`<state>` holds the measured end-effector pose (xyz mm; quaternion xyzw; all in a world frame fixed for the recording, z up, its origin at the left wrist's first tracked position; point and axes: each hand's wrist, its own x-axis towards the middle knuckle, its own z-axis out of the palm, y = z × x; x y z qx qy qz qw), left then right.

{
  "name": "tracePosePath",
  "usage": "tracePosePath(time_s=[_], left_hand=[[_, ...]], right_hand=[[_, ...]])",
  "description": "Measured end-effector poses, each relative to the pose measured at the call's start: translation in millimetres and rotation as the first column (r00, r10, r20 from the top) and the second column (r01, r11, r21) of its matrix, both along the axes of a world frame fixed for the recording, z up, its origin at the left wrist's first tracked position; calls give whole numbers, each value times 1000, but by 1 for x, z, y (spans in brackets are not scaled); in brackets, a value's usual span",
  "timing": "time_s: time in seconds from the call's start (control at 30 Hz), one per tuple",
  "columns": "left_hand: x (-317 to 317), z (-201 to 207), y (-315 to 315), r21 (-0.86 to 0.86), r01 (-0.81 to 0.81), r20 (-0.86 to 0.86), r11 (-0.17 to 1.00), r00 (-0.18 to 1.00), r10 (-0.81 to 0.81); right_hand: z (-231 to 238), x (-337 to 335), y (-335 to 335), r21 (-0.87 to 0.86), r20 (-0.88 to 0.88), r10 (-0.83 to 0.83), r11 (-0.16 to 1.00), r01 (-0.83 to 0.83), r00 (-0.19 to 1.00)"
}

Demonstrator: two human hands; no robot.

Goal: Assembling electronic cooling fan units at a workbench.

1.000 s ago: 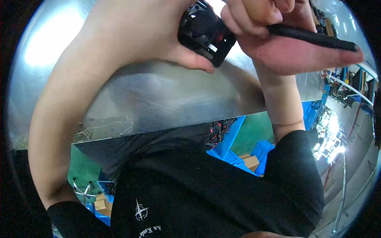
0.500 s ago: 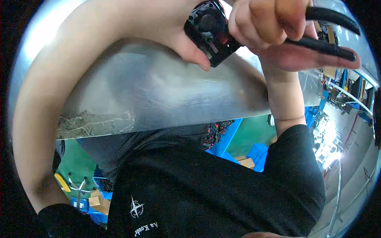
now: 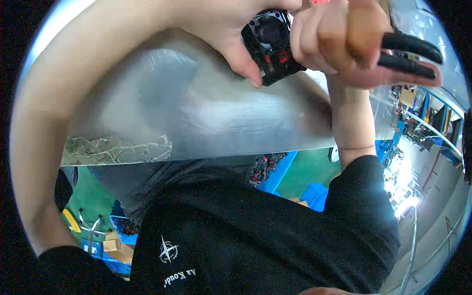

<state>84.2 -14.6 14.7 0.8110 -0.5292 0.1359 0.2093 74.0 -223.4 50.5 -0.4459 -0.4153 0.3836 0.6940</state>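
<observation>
My left hand [image 3: 228, 34] is closed on a black device housing [image 3: 270, 34] near the top of the view, its thumb pressed along the lower edge. A round dark part and a small red piece show inside the housing. Right against it, my right hand [image 3: 339, 37] is wrapped round a hand tool with two black handles [image 3: 413, 46], probably pliers; the handles stick out to the right. The tool's working end is hidden behind my fingers and the housing. Motion smears part of the right hand.
Below my hands lies a shiny metal tabletop [image 3: 211, 123] with a worn, peeling patch [image 3: 118, 149] at its near left edge. Under it, a blue bin [image 3: 278, 172] holds red and black parts. Cardboard boxes [image 3: 118, 248] and a chair base [image 3: 92, 223] stand on the green floor.
The housing has shifted slightly down and right and turned a little in my left hand. The tool's two handles have drawn closer together in my right hand.
</observation>
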Motion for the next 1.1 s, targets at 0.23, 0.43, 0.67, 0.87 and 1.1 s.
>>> tracePosePath(time_s=[0.23,0.43,0.67,0.87,1.1], left_hand=[[-46,-26,-55,31,-485,-32,874,873,486],[-89,-12,-85,192,-626,5,756,771,637],[-88,-20,-90,183,-621,26,762,778,628],[-85,-21,-93,178,-624,10,761,774,633],[-88,-1,-95,266,-641,180,720,767,616]], right_hand=[[-10,-13,-41,93,-284,-633,730,678,720],[-42,10,-62,631,-141,-183,741,230,973],[-18,-41,-51,105,-371,-752,548,830,544],[-36,-20,-52,527,-439,-302,677,514,846],[-36,-31,-36,574,-441,-251,659,486,861]])
